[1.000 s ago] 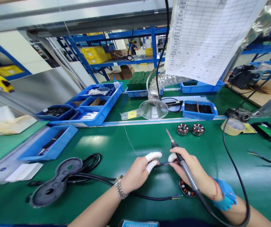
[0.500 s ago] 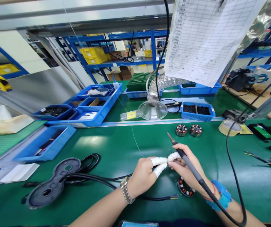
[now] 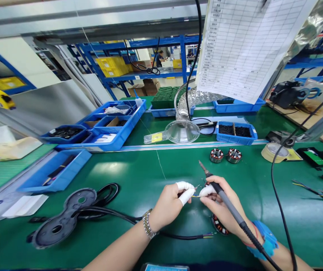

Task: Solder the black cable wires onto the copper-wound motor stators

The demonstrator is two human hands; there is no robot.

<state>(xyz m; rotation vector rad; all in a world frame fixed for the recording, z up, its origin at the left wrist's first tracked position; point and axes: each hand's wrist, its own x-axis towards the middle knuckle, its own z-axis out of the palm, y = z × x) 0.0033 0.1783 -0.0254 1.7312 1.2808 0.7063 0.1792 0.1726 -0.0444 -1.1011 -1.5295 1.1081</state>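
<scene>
My right hand (image 3: 222, 203) is closed around a soldering iron (image 3: 225, 199), whose tip points up and away to the left. White tape covers fingertips on both hands. My left hand (image 3: 172, 201) pinches thin wires (image 3: 196, 196); a yellow piece shows in the narrow gap between the hands, and the right fingertips meet its other end. A wound stator (image 3: 220, 226) lies partly hidden below my right hand. Beneath my left wrist passes a black cable (image 3: 184, 236) with bare coloured wire ends. A thin strand of solder wire (image 3: 160, 165) hangs down just beyond my left hand.
Two stators (image 3: 216, 155) stand farther back. A clear fume hood (image 3: 182, 131) faces the bench. Blue bins (image 3: 127, 130) line the left, and a grey figure-eight housing (image 3: 62, 222) with cables lies front left. The iron's cord (image 3: 281, 210) loops at right.
My hands have come slightly apart, the left shifting a little left. Yellow wire now shows between them. The solder strand's visible lower end sits slightly higher and to the left.
</scene>
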